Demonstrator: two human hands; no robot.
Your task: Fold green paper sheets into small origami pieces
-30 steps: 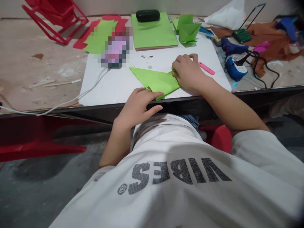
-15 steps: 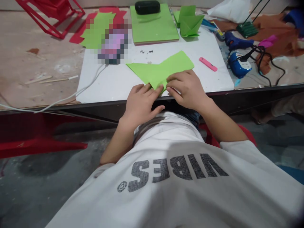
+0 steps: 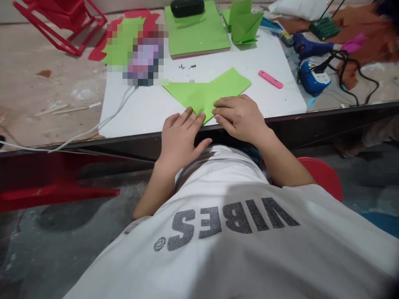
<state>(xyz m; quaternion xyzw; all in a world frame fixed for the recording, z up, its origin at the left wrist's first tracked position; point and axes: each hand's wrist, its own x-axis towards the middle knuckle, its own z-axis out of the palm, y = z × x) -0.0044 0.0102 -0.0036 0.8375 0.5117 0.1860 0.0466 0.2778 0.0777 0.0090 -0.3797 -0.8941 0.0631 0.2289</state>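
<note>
A folded sheet of green paper [image 3: 207, 93] lies on the white board [image 3: 137, 116] at the table's near edge, one corner pointing toward me. My left hand [image 3: 181, 133] rests with its fingertips on the paper's lower left side, fingers stretched and thumb held apart. From the right, my right hand [image 3: 240, 116] lies on the paper's lower right side, fingers extended and pressing down flat. Neither hand grips the sheet. To the right of the paper lies a pink cutter knife [image 3: 270, 79].
Behind are a green pad [image 3: 199, 37] bearing a black case [image 3: 187, 7], a folded green paper piece [image 3: 246, 27] and a blurred phone [image 3: 143, 60] with a white cable. A blue glue gun [image 3: 311, 45] and blue adapter [image 3: 313, 79] lie right; a red frame [image 3: 67, 20] stands far left.
Both hands stay on the green paper. My right hand has slid slightly down and left along it, and the lower corner now lies flatter. The view has shifted a little.
</note>
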